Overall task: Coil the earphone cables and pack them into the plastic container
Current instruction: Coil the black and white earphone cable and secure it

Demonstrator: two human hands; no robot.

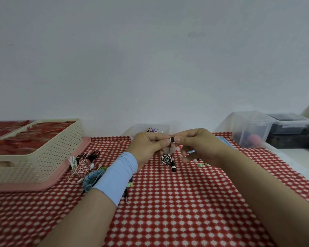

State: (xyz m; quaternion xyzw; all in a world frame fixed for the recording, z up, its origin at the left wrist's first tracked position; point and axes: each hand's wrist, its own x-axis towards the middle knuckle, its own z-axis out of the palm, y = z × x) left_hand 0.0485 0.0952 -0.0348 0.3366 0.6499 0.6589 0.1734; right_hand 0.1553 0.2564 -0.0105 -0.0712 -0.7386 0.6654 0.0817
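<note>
Both hands meet above the red-and-white checked cloth. My left hand (147, 144) and my right hand (194, 146) each pinch one end of a black-and-white earphone (172, 139). Its cable hangs down from there as a coiled bundle (167, 159) with an earbud at the bottom. Behind my hands stands a clear plastic container (137, 130) holding coiled purple and white cables (154, 130). Its lower part is hidden by my hands.
A pile of loose earphones (84, 166), pink, black, white and blue, lies left of my left wrist. A cream perforated basket (48, 154) sits on a pink tray (75, 157) at far left. Clear storage boxes (251, 129) stand at the back right. Small green earbuds (203, 164) lie under my right hand.
</note>
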